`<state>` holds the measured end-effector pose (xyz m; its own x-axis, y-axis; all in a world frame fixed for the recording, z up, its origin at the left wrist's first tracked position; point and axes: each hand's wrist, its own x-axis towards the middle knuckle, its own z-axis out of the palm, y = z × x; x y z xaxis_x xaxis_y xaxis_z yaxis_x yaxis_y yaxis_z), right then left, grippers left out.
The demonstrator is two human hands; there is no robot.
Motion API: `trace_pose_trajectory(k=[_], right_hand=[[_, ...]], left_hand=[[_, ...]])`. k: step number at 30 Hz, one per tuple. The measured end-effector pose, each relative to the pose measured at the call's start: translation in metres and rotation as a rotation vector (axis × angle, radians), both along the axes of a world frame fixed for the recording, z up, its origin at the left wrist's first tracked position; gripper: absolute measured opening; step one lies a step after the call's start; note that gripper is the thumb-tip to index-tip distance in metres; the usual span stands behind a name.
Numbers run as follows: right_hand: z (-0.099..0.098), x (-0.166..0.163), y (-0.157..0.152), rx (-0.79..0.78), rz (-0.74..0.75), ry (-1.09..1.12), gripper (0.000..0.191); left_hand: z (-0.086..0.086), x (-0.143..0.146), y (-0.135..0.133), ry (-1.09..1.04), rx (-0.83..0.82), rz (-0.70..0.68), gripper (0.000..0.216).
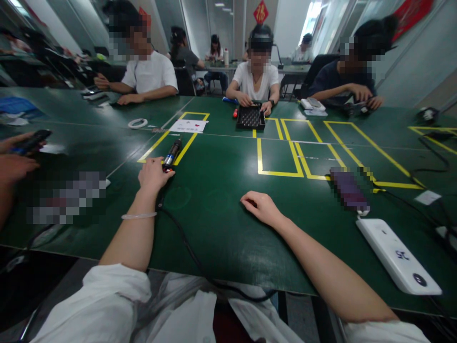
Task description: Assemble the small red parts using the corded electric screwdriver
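Observation:
My left hand (153, 174) reaches forward over the green table (221, 224) and rests its fingers on the near end of an electric screwdriver (172, 153), which lies on a yellow tape line. The fingers curl loosely round the tool's rear, where a black cable (185, 243) runs back toward me. My right hand (260, 206) lies on the table in the middle, fingers loosely curled down, holding nothing. A thin bracelet (139, 216) sits on my left wrist.
A white power strip (398, 255) lies at the right, with a phone (349, 189) beside it. Across the table a person handles a black tray (251, 117). A white paper (188, 126) and tape roll (137, 123) lie far left. Another person's hands (16, 157) hold a dark object at the left.

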<state>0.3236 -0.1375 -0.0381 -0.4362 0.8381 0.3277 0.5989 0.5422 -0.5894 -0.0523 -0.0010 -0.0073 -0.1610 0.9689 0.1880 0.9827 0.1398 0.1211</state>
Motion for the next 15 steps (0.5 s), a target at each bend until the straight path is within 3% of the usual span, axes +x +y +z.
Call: trace_pose_trajectory(k=[6, 10, 12, 15], right_hand=[[0.000, 0.000, 0.000, -0.004, -0.007, -0.001, 0.014], [0.000, 0.000, 0.001, -0.011, -0.005, 0.012, 0.015], [-0.001, 0.000, 0.001, -0.015, -0.006, 0.020, 0.015], [-0.001, -0.001, 0.001, -0.035, -0.013, 0.044, 0.013]], left_hand=[[0.008, 0.009, -0.006, 0.019, -0.040, 0.029, 0.038], [0.013, 0.022, -0.012, 0.062, 0.021, 0.020, 0.035], [0.013, 0.037, -0.016, 0.018, 0.082, -0.060, 0.035], [0.010, 0.072, -0.028, -0.226, 0.051, -0.377, 0.034]])
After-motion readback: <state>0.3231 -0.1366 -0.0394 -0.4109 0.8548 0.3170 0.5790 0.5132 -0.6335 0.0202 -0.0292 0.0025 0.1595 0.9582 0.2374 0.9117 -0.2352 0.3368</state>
